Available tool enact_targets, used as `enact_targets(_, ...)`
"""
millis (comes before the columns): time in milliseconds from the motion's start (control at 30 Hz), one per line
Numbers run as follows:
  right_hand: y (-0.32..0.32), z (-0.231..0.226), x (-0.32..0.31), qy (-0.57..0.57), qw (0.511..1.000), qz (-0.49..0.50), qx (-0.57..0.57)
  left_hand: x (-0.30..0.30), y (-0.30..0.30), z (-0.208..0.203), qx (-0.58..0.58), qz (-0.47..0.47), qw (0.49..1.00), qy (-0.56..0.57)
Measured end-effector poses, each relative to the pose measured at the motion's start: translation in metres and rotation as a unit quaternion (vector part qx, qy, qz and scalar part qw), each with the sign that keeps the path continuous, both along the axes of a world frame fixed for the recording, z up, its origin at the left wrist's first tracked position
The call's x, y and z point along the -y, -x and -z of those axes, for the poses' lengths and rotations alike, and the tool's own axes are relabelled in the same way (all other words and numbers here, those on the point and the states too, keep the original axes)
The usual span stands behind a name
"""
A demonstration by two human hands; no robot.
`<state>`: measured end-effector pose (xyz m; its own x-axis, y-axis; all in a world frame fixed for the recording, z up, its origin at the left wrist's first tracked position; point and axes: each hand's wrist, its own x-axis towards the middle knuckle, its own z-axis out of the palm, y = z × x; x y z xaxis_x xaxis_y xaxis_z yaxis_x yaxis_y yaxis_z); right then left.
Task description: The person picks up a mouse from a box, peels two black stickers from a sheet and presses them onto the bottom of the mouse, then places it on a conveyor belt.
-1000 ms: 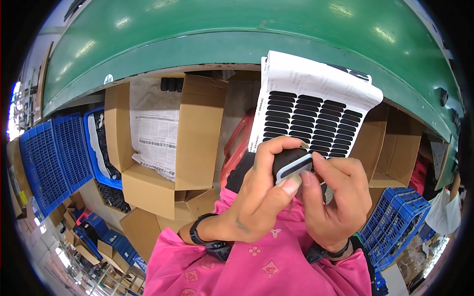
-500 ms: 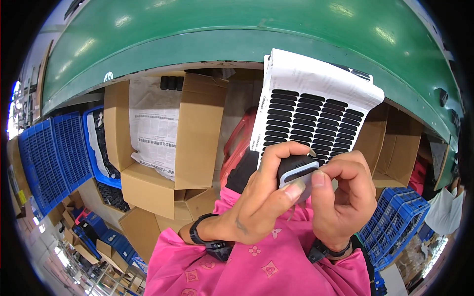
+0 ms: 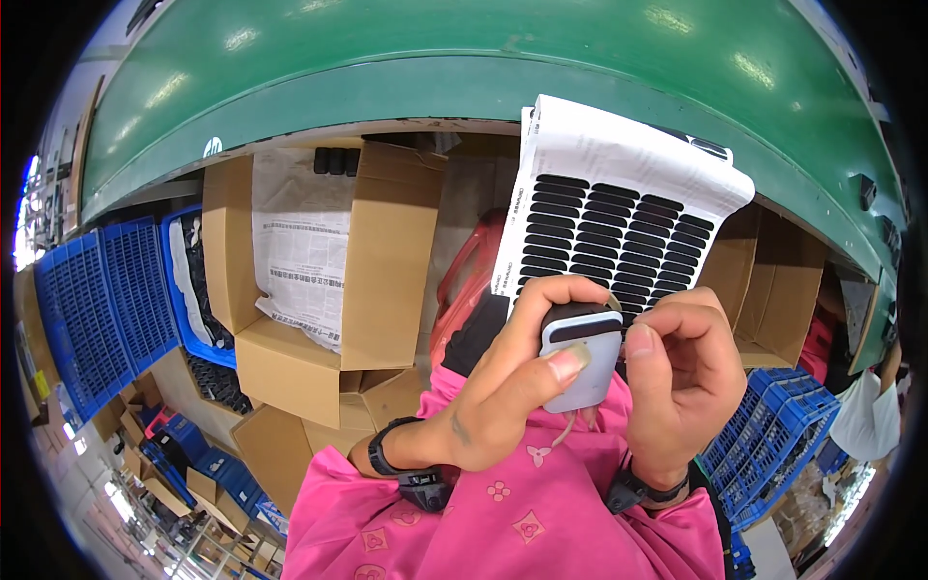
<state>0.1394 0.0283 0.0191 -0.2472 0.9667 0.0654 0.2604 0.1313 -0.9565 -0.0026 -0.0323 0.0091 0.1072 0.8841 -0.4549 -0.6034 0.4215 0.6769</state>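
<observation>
My left hand [image 3: 517, 372] is wrapped round a small silver-grey case [image 3: 592, 372] with rounded corners, its thumb pressed on the flat face. A black oblong strip [image 3: 580, 327] runs along the case's upper end, inside a pale rim. Close by the right end of that strip, my right hand [image 3: 681, 372] has thumb and forefinger pinched together; whatever lies between the tips is too small to make out. Just beyond both hands, a white sheet [image 3: 619, 145] carries rows of black oblong stickers [image 3: 604, 217] and leans against the green table edge.
The green table [image 3: 406, 82] spans the far side. Below its edge at left stands an open cardboard box [image 3: 391, 261] lined with printed paper [image 3: 302, 232]. Blue plastic crates [image 3: 111, 309] are at far left, and another blue crate [image 3: 773, 435] stands at right beside more cardboard [image 3: 783, 280].
The case has tilted in my left hand, so its flat silver face now shows more. My right hand has shifted slightly right, away from the case.
</observation>
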Motion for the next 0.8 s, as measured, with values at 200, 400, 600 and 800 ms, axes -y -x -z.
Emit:
enact_targets(200,0.0,-0.005,-0.002,0.054,0.998,0.005,-0.023,-0.003,0.003,-0.001,0.113,0.01,0.993,0.038)
enact_targets(400,-0.001,-0.005,-0.006,-0.032,0.999,-0.036,0.021,-0.003,0.004,-0.001,0.119,0.015,0.992,0.04)
enact_targets(600,0.002,-0.006,-0.002,-0.135,0.98,-0.072,0.125,-0.001,-0.003,0.009,-0.031,-0.025,0.998,-0.037)
enact_targets(800,0.006,-0.004,-0.001,-0.176,0.975,-0.039,0.133,-0.001,-0.002,0.007,-0.168,-0.015,0.983,-0.074)
